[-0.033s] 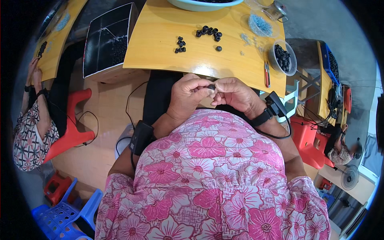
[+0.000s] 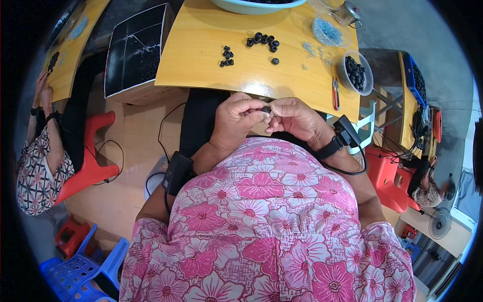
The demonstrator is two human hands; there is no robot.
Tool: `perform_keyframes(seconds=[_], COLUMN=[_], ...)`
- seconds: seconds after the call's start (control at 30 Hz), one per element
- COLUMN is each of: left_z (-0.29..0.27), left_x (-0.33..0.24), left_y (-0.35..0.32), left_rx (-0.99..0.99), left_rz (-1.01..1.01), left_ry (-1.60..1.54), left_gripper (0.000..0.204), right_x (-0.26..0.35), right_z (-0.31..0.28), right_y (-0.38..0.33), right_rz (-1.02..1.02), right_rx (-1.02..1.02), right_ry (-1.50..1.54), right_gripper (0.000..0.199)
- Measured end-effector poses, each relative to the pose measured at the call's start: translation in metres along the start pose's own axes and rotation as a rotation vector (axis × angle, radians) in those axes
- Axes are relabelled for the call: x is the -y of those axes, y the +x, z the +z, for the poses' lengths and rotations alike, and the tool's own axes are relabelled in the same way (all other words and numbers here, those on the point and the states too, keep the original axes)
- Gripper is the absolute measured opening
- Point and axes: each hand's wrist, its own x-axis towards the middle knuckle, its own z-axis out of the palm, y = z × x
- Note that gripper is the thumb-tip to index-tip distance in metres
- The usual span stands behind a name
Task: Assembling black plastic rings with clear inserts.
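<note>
My left hand [image 2: 234, 121] pinches a small black rubber-like piece [image 2: 266, 109] between thumb and forefinger, just in front of the table's near edge. Against the other end of that piece, my right hand [image 2: 297, 118] has its thumb and fingertips pressed together. Whatever those right fingertips hold is too small and covered to make out. Beyond my hands, a single black piece [image 2: 275, 61] lies on the yellow table [image 2: 201, 60]. Several similar pieces form a curved group [image 2: 261, 39] behind it, and a smaller cluster [image 2: 227, 56] lies to the left.
At right stand a clear tub of black parts [image 2: 356, 73], a bowl of small pale-blue pieces [image 2: 328, 32] and red-handled snips [image 2: 336, 94]. Loose clear bits [image 2: 309, 49] lie nearby. A pale-blue basin [image 2: 256, 6] is at the back. Another person [image 2: 48, 161] sits at left.
</note>
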Motion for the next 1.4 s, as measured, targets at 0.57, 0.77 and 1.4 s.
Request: perform_keyframes(seconds=[0.57,0.77,1.4], left_z=[0.001,-0.003,0.000], left_x=[-0.002,-0.001,0.004], left_y=[0.001,0.001,0.001], left_rx=[-0.004,0.057,0.041], left_rz=[-0.050,0.019,-0.052], left_ry=[-0.036,0.046,-0.044], left_gripper=[0.017,0.017,0.020], right_x=[0.004,0.003,-0.002], right_z=[0.004,0.002,0.006], right_y=[0.000,0.000,-0.005], right_rz=[-0.037,-0.023,-0.116], right_rx=[0.000,0.022,0.068], right_ry=[-0.048,-0.078,-0.060], right_gripper=[0.031,0.032,0.026])
